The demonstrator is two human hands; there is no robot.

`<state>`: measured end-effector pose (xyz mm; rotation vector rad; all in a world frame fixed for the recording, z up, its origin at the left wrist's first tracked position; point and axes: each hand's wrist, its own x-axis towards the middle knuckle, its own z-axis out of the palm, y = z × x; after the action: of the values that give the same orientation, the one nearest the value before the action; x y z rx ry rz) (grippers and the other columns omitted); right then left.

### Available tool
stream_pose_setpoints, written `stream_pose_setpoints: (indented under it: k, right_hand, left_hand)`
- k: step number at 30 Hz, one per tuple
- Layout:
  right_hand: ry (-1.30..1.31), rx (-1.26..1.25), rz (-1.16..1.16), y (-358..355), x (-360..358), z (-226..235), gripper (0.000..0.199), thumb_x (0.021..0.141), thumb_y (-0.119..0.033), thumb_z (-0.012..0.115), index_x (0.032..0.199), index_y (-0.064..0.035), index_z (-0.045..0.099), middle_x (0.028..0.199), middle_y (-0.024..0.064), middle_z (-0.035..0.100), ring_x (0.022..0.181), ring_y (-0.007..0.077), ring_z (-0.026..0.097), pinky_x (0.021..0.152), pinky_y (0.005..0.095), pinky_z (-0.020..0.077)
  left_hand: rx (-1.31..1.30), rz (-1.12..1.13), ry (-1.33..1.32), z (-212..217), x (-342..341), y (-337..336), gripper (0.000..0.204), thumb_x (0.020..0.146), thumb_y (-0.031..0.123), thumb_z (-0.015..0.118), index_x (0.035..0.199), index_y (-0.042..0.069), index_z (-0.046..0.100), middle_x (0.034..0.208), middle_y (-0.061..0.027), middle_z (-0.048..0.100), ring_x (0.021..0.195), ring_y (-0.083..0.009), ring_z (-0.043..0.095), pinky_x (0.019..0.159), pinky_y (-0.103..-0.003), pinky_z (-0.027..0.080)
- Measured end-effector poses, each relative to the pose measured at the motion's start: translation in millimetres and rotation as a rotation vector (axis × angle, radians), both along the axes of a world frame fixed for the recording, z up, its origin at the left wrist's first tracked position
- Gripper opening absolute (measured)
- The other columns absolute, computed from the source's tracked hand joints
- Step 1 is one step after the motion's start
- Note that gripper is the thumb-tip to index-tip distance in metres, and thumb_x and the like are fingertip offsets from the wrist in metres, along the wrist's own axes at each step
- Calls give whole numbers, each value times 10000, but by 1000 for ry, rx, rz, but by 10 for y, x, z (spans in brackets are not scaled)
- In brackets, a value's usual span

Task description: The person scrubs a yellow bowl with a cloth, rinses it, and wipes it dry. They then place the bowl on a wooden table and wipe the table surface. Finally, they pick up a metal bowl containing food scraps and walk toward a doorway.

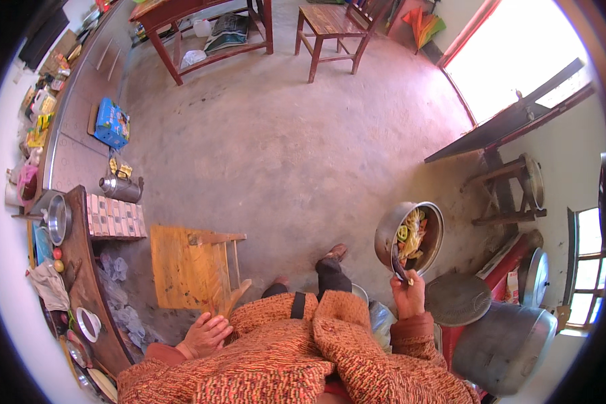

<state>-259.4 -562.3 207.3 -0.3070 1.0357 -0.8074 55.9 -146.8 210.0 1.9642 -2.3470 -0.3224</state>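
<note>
My right hand is closed round the dark handle of a round metal pot, held out over the floor. Inside the pot lie scraps that look like vegetable pieces, yellow, green and orange. The thumb sits uppermost on the handle. At my left side my left hand holds nothing; its fingers are stretched out in front of my patterned orange-brown jacket. The nearest thing to it is a yellow wooden chair, beside my legs. Whether the fingertips touch its leg I cannot tell.
On the right stand a dark round lid, a large metal drum and a wooden stand by an open door. Leftward are a counter and a thermos. A red table and chair stand ahead.
</note>
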Motion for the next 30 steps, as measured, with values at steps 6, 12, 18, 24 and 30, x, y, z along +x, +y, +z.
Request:
stream_pose_setpoints:
  k: [6,12,18,24,30]
  right_hand:
    - [-6,-92,98,-1129,309,-213,213,738,39,502,949,19,526,859,82,572,662,170,522,477,282,391]
    - [65,-9,150,-2260,479,-43,236,742,35,459,976,37,485,849,135,569,585,208,526,426,271,407]
    - [93,13,185,-3060,634,-10,224,743,23,455,964,34,485,803,112,572,577,190,541,434,258,430]
    - [177,5,159,-3728,946,3,228,743,19,458,969,36,486,806,111,572,585,188,541,442,261,430]
    - [261,-11,26,-4090,1381,276,235,753,15,462,986,31,492,817,110,582,583,188,544,440,261,423]
  left_hand:
    - [114,99,-306,-8,-243,77,246,740,205,600,969,120,624,1179,-90,515,1231,-248,385,1045,-475,242]
    - [380,392,-417,36,-499,-306,223,725,204,608,931,120,633,1179,-99,511,1215,-276,389,1023,-486,257]
    - [657,796,-286,-231,-476,-901,224,715,205,614,919,112,634,1170,-99,512,1179,-283,410,989,-493,285]
    - [764,971,-139,-853,93,-1734,226,706,205,620,907,103,635,1161,-99,514,1144,-289,432,955,-499,312]
    - [412,975,9,-1283,1415,-3575,219,696,182,611,886,72,625,1070,-107,531,1013,-304,478,851,-479,376]
